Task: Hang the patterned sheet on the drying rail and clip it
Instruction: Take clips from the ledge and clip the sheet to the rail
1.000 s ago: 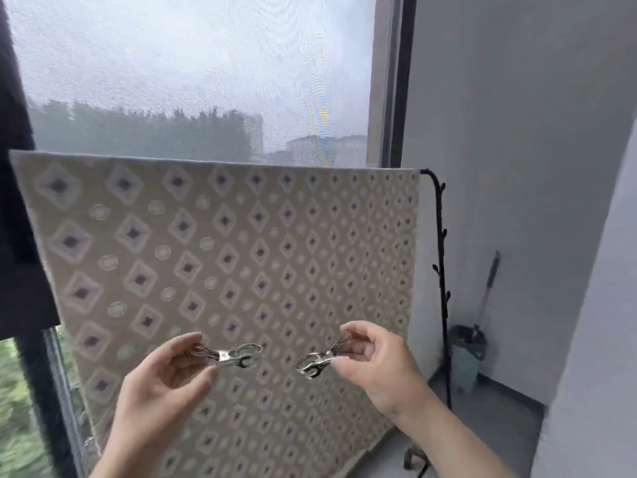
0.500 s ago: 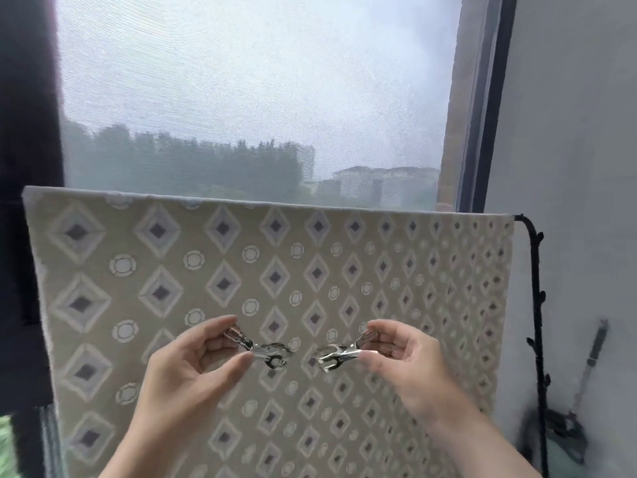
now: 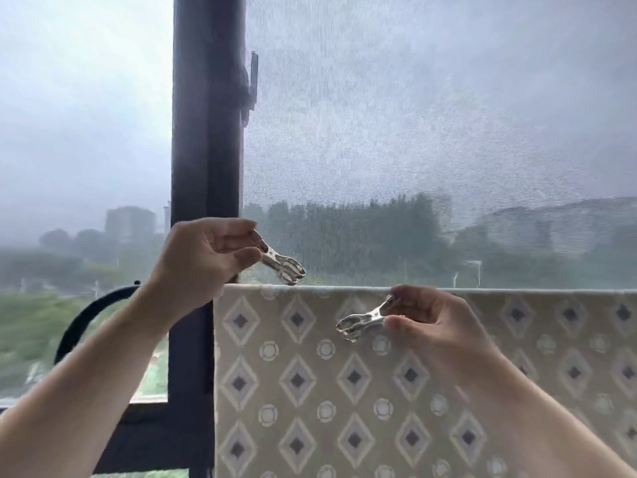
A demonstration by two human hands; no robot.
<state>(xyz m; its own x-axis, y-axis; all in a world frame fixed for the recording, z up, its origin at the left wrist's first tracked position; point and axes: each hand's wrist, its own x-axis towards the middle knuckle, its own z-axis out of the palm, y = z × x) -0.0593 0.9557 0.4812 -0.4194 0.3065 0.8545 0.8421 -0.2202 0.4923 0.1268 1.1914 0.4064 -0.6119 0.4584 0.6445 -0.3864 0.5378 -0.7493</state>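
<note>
Both hands are raised in the head view, well apart, each pinching a metal clip by its handle end; the left hand [image 3: 203,257] is up in front of the dark window post [image 3: 206,132], thumb and curled fingers closed on the left clip [image 3: 284,267], whose jaws slant down and to the right; the jaw tips hang just above the top edge of the patterned sheet [image 3: 344,391] near its left corner, though the blur makes it hard to say whether they touch the cloth; the right hand [image 3: 431,322] sits lower, in front of the sheet just under its top fold, thumb and fingers gripping the right clip [image 3: 360,322], which points left and lies roughly level; the sheet, beige with rows of diamonds and small rings, is draped over the drying rail and hangs flat, running from the post off the right edge; the rail [image 3: 86,312] shows only as a black curved bar left of the left forearm; behind everything a mesh screen [image 3: 431,115] covers the window, with hazy trees and buildings beyond.
</note>
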